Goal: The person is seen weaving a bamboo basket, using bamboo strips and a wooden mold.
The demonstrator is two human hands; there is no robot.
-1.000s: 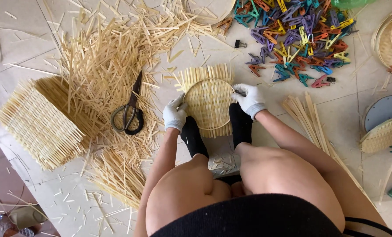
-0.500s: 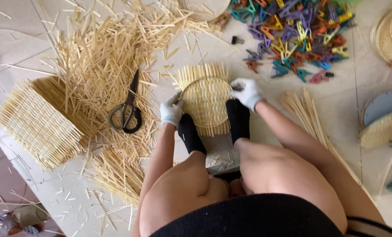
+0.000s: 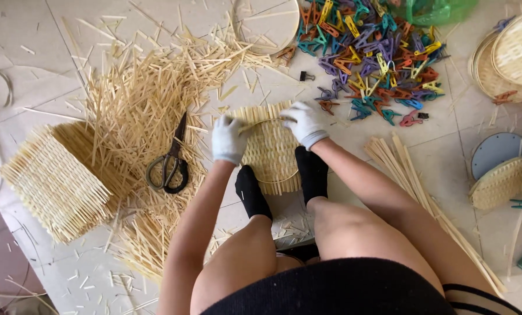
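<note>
Both gloved hands, risen to the woven mat's (image 3: 270,149) top edge, left hand (image 3: 228,140) and right hand (image 3: 303,123) pinching a thin rim strip (image 3: 263,122) that wants even tension, feet pinning the mat.

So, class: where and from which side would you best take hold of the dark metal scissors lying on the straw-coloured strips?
Probably by the looped handles of the dark metal scissors, coming from above at the near end. They lie flat, blades shut and pointing away, loops nearest the left hand, so fingers meet no edge.

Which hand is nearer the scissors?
Left. The left hand is just right of the scissors, on the woven mat's left edge; the right hand is farther right, at its top edge.
</note>
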